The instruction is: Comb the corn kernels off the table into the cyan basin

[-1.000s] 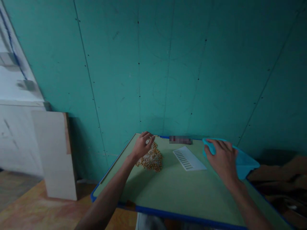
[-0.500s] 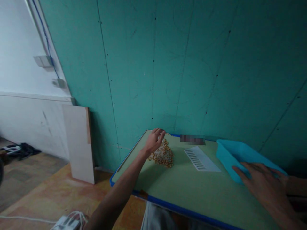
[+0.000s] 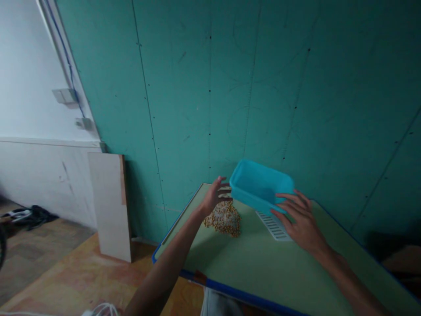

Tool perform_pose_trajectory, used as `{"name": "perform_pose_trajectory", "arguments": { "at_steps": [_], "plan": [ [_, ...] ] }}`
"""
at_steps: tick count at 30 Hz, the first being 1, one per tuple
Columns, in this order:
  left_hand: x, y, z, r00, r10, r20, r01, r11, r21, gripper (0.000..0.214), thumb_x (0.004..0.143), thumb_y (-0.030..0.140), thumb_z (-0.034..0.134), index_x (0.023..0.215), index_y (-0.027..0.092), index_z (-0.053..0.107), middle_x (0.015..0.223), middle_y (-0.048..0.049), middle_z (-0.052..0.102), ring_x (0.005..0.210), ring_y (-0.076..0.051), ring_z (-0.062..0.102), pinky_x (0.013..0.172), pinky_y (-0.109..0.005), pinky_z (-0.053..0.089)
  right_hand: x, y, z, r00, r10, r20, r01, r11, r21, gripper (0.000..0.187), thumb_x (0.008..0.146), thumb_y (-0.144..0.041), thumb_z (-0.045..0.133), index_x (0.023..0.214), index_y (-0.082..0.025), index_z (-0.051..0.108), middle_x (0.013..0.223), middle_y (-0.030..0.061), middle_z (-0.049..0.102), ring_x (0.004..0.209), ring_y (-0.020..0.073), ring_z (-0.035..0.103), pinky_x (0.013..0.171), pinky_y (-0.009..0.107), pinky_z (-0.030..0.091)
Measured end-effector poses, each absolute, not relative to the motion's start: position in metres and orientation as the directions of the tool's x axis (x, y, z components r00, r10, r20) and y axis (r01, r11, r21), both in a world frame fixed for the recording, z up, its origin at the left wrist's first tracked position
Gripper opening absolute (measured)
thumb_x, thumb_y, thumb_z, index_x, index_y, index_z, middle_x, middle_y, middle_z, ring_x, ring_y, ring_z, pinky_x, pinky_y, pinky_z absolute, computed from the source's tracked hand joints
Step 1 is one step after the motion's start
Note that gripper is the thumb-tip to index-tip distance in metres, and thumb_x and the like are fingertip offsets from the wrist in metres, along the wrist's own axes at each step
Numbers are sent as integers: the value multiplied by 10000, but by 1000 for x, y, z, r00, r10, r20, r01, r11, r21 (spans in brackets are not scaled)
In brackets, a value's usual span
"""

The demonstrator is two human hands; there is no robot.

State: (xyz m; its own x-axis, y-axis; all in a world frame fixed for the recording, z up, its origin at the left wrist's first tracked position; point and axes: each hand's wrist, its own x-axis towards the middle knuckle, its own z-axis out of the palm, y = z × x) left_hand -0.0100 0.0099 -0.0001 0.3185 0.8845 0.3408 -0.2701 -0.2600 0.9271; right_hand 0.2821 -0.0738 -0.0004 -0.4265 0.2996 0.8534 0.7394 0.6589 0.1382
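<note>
A bright blue plastic basin (image 3: 255, 198) is held above the table, its open top showing and its inside bare. My right hand (image 3: 297, 217) grips its right end, fingers over the rim. At the basin's left end is my left hand (image 3: 213, 197), fingers apart; whether the fingertips touch the wall I cannot tell. Below that hand lies a heap of small yellow-brown kernels and whitish grains (image 3: 225, 221) on the green tabletop (image 3: 243, 263). A white slotted sheet (image 3: 275, 228) lies flat under the basin, partly hidden by it.
Blue edging (image 3: 250, 296) runs along the table's near side. A green panelled wall (image 3: 184, 109) rises behind the table. To the left, a pale board (image 3: 110, 206) leans against the wall, and white cables (image 3: 103, 309) lie on the floor.
The blue basin has been lifted from the table's right side and carried left toward the heap with my right hand. My left hand has opened beside it.
</note>
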Motion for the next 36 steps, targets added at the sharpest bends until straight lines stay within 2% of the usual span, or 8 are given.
{"name": "perform_pose_trajectory", "arguments": {
  "at_steps": [7,13,17,19,23,26,31,36],
  "plan": [
    [-15,8,4,469,843,262,-428,-42,903,648,927,632,460,1333,151,616,1345,-181,689,1285,-371,601,1092,-559,435,270,-64,-14,-470,296,831,639,764,89,183,925,-103,573,1001,-224,687,1405,121,518,1413,316,399,1094,571,419],
    [-13,2,3,445,874,194,-443,26,896,637,901,519,611,1441,194,518,1417,-166,644,1303,-346,598,1129,-552,413,270,-71,-25,-389,315,866,712,699,66,257,911,-125,595,1087,-273,709,1451,110,436,1370,327,419,1090,581,418],
    [-12,1,4,379,907,184,-464,14,886,631,881,496,649,1427,206,521,1354,-157,688,1220,-330,658,1091,-550,459,272,-61,-33,-189,428,884,762,631,-143,563,908,-213,611,1452,-246,469,1450,159,429,1346,304,447,1101,525,431],
    [-13,1,8,342,922,180,-483,8,876,618,885,534,616,1381,169,559,1272,-167,730,1169,-340,684,1058,-563,488,279,-54,-38,-116,489,865,800,562,-210,638,904,-256,597,1500,-177,385,1414,191,469,1326,316,462,1095,529,425],
    [-16,3,16,254,946,204,-544,-34,838,618,902,587,525,1347,162,579,1211,-140,759,1156,-326,690,1026,-535,528,295,-48,-51,4,757,653,954,193,-231,540,922,-422,546,1367,-116,537,1212,206,621,1163,364,565,947,545,475],
    [-18,6,17,226,951,210,-560,-50,827,631,886,596,544,1329,149,590,1221,-146,754,1161,-328,687,1020,-515,540,299,-53,-58,80,887,455,977,20,-210,649,909,-615,499,1365,-158,564,1240,210,637,1144,388,587,882,535,472],
    [-21,11,14,190,958,216,-571,-72,818,663,862,628,559,1353,183,572,1294,-136,722,1169,-348,677,990,-529,556,293,-62,-54,85,960,268,987,-45,-155,859,784,-776,552,1395,-172,552,1229,229,665,1189,450,570,890,574,431],
    [-21,13,14,133,972,192,-596,-76,799,665,852,630,571,1356,196,575,1286,-116,724,1209,-341,650,982,-502,561,286,-62,-40,-56,981,185,994,73,-85,632,877,-556,555,1325,-111,582,1038,223,730,968,378,695,768,435,468]
  ]
}}
